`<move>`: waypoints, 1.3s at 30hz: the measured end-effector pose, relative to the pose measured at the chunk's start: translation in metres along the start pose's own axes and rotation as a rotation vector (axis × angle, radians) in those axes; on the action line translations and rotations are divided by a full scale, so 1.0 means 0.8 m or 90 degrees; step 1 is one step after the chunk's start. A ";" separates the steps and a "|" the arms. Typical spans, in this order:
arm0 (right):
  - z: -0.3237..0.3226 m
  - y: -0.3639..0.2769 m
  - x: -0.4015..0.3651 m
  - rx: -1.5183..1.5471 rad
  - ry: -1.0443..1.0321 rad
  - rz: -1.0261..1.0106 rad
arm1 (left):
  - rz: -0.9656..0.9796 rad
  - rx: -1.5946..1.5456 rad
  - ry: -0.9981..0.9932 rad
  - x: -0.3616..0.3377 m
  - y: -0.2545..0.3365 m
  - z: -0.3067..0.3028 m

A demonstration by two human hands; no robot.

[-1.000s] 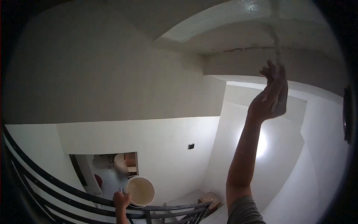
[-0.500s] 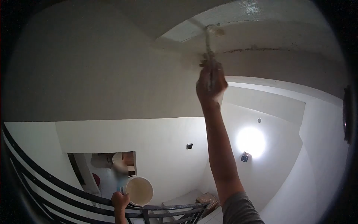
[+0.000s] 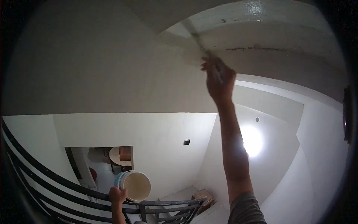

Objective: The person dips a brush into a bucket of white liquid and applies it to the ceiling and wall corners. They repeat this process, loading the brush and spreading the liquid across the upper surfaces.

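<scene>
High above the railing, my right hand (image 3: pixel 220 80) is closed round the handle of a paintbrush (image 3: pixel 201 45), which is smeared by motion. Its far end overlaps the edge of a pale, curved band (image 3: pixel 242 15) on the overhead surface, where a glossy wet-looking patch (image 3: pixel 255 8) catches light. Low in the view, my left hand (image 3: pixel 117 195) grips the side of a white and blue bucket (image 3: pixel 120 178). The bucket is tilted so its mouth faces me, and pale stuff shows inside. It rests right at the dark railing.
A dark metal railing (image 3: pixel 71 182) curves along the lower left. Below it are steps (image 3: pixel 179 196) and a brown box-like thing (image 3: pixel 204 198). A bright lamp (image 3: pixel 251 141) shines on the far wall. Through an opening, a round table (image 3: pixel 116 158) shows on the lower level.
My right hand has moved slightly right and down, and the brush now slants to the upper left. The view has shifted a little; my left hand still holds the bucket.
</scene>
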State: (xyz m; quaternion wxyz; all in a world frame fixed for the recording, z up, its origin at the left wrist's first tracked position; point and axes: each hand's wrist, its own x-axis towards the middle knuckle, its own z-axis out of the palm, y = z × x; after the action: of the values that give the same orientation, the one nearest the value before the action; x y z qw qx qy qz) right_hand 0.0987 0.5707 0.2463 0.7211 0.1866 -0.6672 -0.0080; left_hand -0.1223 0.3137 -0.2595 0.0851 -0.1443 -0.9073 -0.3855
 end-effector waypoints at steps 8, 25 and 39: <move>-0.104 -0.081 0.033 -0.105 0.283 -0.249 | 0.006 -0.002 0.064 -0.009 0.011 -0.006; -0.066 -0.076 0.039 -0.267 0.394 -0.218 | 0.026 -0.041 0.047 0.007 -0.016 0.018; -0.004 -0.070 -0.015 0.127 0.200 0.032 | 0.059 0.013 -0.113 0.026 -0.036 0.035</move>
State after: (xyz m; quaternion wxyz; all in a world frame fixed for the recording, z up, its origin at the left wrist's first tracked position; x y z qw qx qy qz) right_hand 0.1142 0.5224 0.2186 0.7942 0.2396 -0.5484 0.1057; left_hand -0.1526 0.3189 -0.2928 0.0234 -0.2190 -0.9074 -0.3578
